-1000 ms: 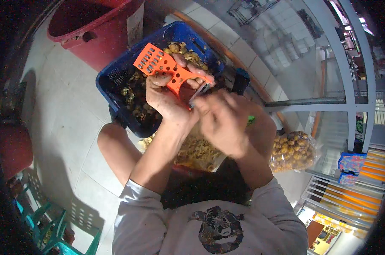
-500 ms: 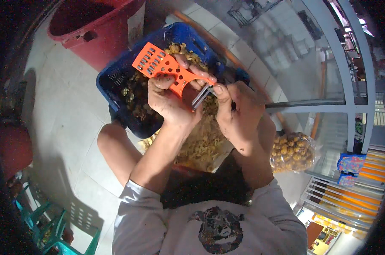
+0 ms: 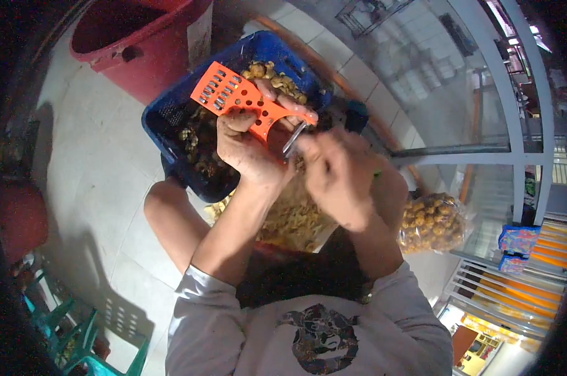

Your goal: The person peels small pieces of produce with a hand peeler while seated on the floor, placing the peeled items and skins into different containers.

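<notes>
My left hand (image 3: 249,147) grips an orange plastic tool (image 3: 239,100) with slots and round holes, held flat over a blue plastic basket (image 3: 170,125) of small brownish-yellow pieces. My right hand (image 3: 336,172) is closed around a thin metal blade (image 3: 293,139) whose tip sits just under the orange tool's right end. The right hand is blurred. Below both hands a pile of yellowish peelings (image 3: 293,219) lies on my lap.
A dark red bucket (image 3: 145,37) stands behind the basket at the upper left. A clear bag of round yellow-brown fruit (image 3: 430,222) lies at my right. Green plastic chairs (image 3: 64,332) are at the lower left. White tile floor (image 3: 89,182) spreads to the left; a metal gate frame is on the right.
My right hand pulled away to the right from the orange tool, then came back toward it with the blade. The left hand kept the orange tool nearly still.
</notes>
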